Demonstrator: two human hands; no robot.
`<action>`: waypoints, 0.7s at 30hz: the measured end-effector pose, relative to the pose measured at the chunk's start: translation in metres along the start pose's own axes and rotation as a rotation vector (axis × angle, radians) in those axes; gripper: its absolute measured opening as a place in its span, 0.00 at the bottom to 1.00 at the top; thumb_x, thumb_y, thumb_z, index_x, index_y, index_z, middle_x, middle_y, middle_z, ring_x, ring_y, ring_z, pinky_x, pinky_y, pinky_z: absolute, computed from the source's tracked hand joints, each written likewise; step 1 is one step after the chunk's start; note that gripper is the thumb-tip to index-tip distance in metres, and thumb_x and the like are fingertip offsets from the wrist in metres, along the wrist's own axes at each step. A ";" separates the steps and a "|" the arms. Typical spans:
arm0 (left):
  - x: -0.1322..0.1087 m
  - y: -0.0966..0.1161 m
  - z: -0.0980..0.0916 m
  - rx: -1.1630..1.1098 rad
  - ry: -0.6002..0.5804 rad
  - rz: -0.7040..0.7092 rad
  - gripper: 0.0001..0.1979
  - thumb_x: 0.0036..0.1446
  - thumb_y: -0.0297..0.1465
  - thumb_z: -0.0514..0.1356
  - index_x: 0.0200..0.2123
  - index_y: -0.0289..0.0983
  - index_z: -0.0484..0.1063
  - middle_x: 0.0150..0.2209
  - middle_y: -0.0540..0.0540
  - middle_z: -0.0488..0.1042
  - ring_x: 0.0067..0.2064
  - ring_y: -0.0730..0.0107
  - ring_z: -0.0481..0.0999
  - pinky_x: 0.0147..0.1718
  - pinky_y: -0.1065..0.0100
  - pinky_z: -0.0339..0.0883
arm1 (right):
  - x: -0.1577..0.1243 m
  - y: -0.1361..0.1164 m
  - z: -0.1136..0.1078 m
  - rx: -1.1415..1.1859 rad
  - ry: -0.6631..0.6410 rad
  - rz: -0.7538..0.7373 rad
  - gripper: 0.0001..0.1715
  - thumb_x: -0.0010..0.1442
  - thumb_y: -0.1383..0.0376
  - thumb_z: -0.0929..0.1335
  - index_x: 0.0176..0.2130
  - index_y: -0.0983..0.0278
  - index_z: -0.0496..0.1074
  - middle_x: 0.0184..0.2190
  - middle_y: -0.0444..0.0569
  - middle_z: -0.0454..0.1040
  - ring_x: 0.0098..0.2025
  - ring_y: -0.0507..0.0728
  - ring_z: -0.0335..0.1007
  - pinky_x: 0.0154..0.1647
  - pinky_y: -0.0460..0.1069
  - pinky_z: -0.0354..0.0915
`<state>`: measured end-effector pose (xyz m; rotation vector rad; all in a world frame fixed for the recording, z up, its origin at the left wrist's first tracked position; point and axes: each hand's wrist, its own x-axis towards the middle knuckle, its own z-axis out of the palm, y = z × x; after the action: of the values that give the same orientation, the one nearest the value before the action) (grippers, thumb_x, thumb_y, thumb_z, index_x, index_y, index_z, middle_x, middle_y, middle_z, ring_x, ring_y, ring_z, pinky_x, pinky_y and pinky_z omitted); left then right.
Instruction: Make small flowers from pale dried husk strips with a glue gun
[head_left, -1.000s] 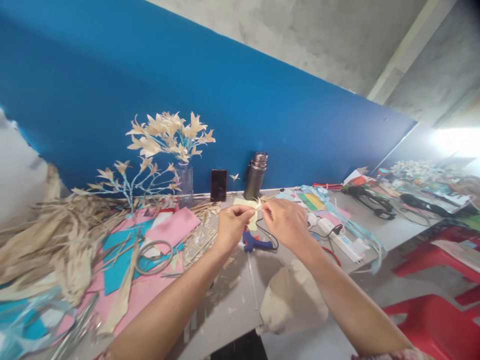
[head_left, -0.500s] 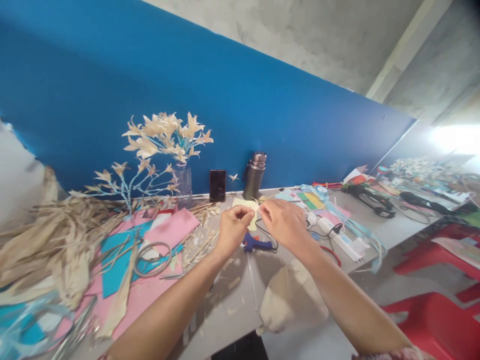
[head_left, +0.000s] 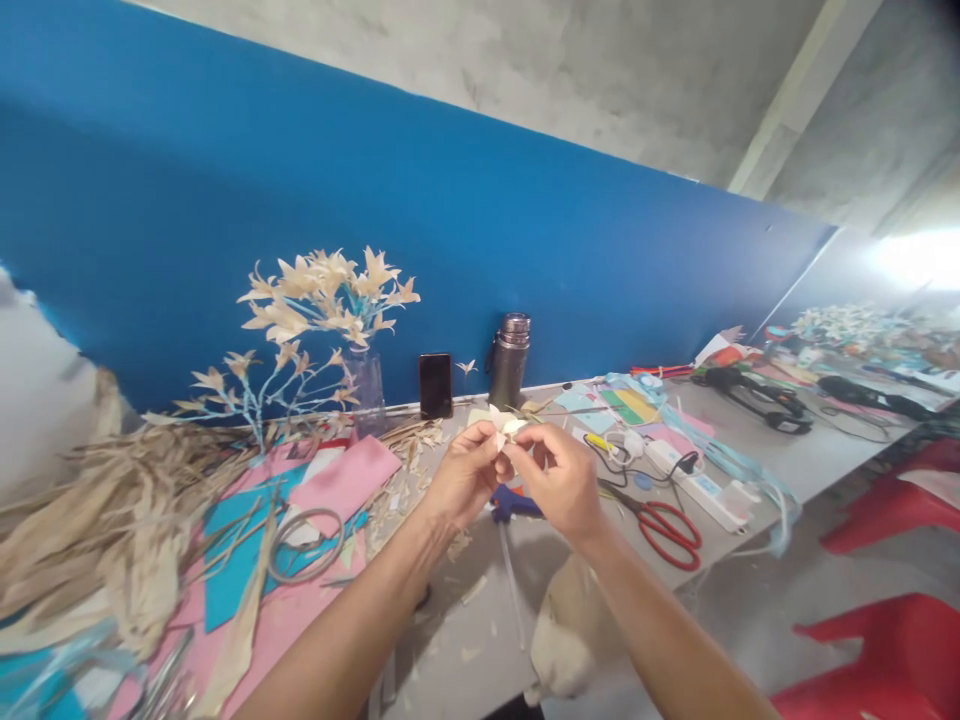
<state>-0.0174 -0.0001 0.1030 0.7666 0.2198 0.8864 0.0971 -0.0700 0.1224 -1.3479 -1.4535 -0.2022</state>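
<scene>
Both my hands meet above the grey table (head_left: 487, 600) and pinch a small cream husk flower (head_left: 501, 422) between their fingertips. My left hand (head_left: 465, 475) grips it from the left, fingers curled. My right hand (head_left: 559, 480) grips it from the right, thumb and forefinger closed on the petals. Just under my hands lies a blue glue gun (head_left: 512, 503) with its black cord. Red-handled scissors (head_left: 664, 524) lie to the right of my right hand.
A glass vase of cream flowers (head_left: 352, 330), a dark phone (head_left: 436, 385) and a steel flask (head_left: 510, 360) stand against the blue wall. Dry husks (head_left: 112, 500), pink and blue paper (head_left: 330, 480), a wire coil (head_left: 306, 530), a power strip (head_left: 690, 485). Red stools (head_left: 900, 650) at right.
My hands have drawn slightly nearer and lower with the flower, now turned so its petals show. The view shifted left, uncovering the red scissors.
</scene>
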 end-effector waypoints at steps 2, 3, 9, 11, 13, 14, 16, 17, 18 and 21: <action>0.000 0.001 -0.001 0.003 -0.009 -0.007 0.16 0.40 0.31 0.75 0.30 0.34 0.74 0.20 0.53 0.70 0.21 0.81 0.65 0.22 0.75 0.58 | 0.002 0.000 0.002 0.030 -0.005 0.009 0.06 0.58 0.62 0.71 0.30 0.61 0.74 0.26 0.45 0.78 0.22 0.51 0.67 0.29 0.47 0.64; 0.000 0.002 -0.002 0.008 -0.012 -0.009 0.16 0.40 0.31 0.76 0.30 0.34 0.74 0.20 0.52 0.71 0.21 0.80 0.66 0.23 0.75 0.58 | 0.003 0.000 0.002 0.044 -0.019 0.017 0.06 0.58 0.61 0.71 0.31 0.61 0.74 0.26 0.45 0.78 0.22 0.51 0.68 0.29 0.47 0.64; 0.003 0.003 -0.007 0.033 -0.013 -0.030 0.14 0.38 0.31 0.76 0.28 0.34 0.76 0.21 0.51 0.73 0.21 0.77 0.69 0.25 0.72 0.62 | 0.007 0.003 -0.003 0.154 -0.133 0.115 0.06 0.58 0.62 0.70 0.30 0.61 0.74 0.23 0.44 0.77 0.23 0.52 0.70 0.27 0.46 0.64; 0.004 0.003 -0.008 0.037 -0.010 -0.033 0.13 0.38 0.30 0.75 0.28 0.34 0.77 0.21 0.50 0.73 0.21 0.77 0.69 0.26 0.71 0.63 | 0.008 0.003 -0.004 0.192 -0.166 0.158 0.06 0.58 0.63 0.70 0.29 0.61 0.73 0.22 0.43 0.76 0.23 0.52 0.71 0.26 0.46 0.64; 0.004 0.003 -0.009 0.058 -0.012 -0.031 0.12 0.39 0.30 0.75 0.27 0.33 0.78 0.20 0.50 0.73 0.22 0.76 0.70 0.26 0.71 0.63 | 0.008 0.003 -0.005 0.215 -0.182 0.185 0.05 0.57 0.63 0.70 0.30 0.62 0.73 0.22 0.43 0.76 0.23 0.52 0.71 0.26 0.46 0.64; 0.004 0.004 -0.009 0.074 -0.013 -0.029 0.12 0.39 0.30 0.75 0.27 0.33 0.78 0.20 0.49 0.73 0.22 0.76 0.70 0.26 0.71 0.63 | 0.009 0.003 -0.006 0.222 -0.188 0.191 0.05 0.57 0.63 0.70 0.30 0.62 0.73 0.22 0.43 0.76 0.23 0.52 0.71 0.25 0.45 0.64; 0.004 0.006 -0.009 0.116 -0.014 -0.026 0.12 0.38 0.31 0.75 0.27 0.33 0.79 0.20 0.49 0.74 0.22 0.75 0.70 0.26 0.71 0.63 | 0.009 0.003 -0.006 0.224 -0.185 0.194 0.05 0.56 0.63 0.71 0.30 0.62 0.73 0.21 0.42 0.76 0.22 0.52 0.71 0.25 0.45 0.64; 0.003 0.007 -0.008 0.136 -0.012 -0.021 0.12 0.38 0.31 0.76 0.27 0.33 0.79 0.20 0.48 0.74 0.22 0.75 0.71 0.26 0.71 0.63 | 0.009 0.003 -0.007 0.224 -0.183 0.190 0.05 0.56 0.63 0.71 0.30 0.61 0.73 0.21 0.42 0.76 0.22 0.52 0.70 0.24 0.45 0.64; 0.003 0.008 -0.008 0.153 -0.010 -0.014 0.13 0.37 0.31 0.76 0.27 0.33 0.79 0.21 0.48 0.75 0.22 0.74 0.71 0.26 0.71 0.64 | 0.009 0.003 -0.007 0.226 -0.180 0.186 0.05 0.56 0.63 0.71 0.29 0.61 0.73 0.20 0.42 0.75 0.21 0.52 0.70 0.24 0.45 0.63; 0.002 0.011 -0.006 0.181 -0.010 0.005 0.14 0.36 0.33 0.77 0.26 0.32 0.79 0.21 0.48 0.75 0.23 0.74 0.71 0.27 0.71 0.64 | 0.009 0.001 -0.006 0.251 -0.176 0.185 0.06 0.57 0.62 0.71 0.29 0.61 0.73 0.20 0.42 0.75 0.21 0.51 0.69 0.23 0.45 0.64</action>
<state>-0.0260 0.0092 0.1065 0.9395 0.2922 0.8746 0.1037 -0.0691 0.1309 -1.3074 -1.4337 0.2178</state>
